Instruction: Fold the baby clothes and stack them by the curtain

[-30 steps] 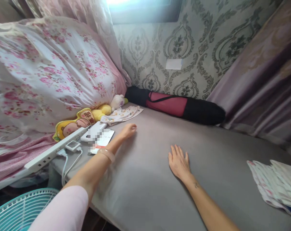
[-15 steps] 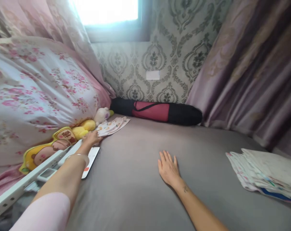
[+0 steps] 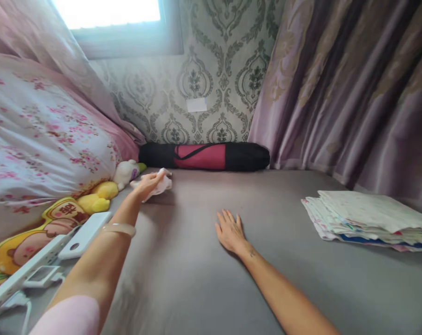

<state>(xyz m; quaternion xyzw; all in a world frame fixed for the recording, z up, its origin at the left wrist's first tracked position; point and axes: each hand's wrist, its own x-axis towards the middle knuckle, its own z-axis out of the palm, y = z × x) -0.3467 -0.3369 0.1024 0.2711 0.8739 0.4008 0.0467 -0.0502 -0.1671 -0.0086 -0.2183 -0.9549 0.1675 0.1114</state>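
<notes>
My left hand (image 3: 150, 183), its fingers closed, grips a small white cloth (image 3: 162, 184) with a faint pinkish print. The cloth is bunched up and raised a little off the grey sheet (image 3: 183, 260), casting a shadow below. My fingers hide part of it. A pale bangle (image 3: 119, 229) circles my left wrist. My right hand (image 3: 231, 232) lies palm down on the sheet, fingers spread, with nothing in it. To its right sits a stack of folded cloths (image 3: 367, 216), mostly whitish with a blue layer near the bottom.
A black and red rolled bag (image 3: 200, 157) lies along the patterned wall. On the left are plush toys (image 3: 125, 173), a yellow cartoon cushion (image 3: 39, 237), a white rectangular device (image 3: 85, 235) and a power strip (image 3: 25, 274) with plugs. Purple curtains (image 3: 301, 116) hang at the right.
My left hand has picked up the cloth, which lay flat on the sheet, and it is now bunched. My view has turned to the right. My right hand stays flat on the sheet.
</notes>
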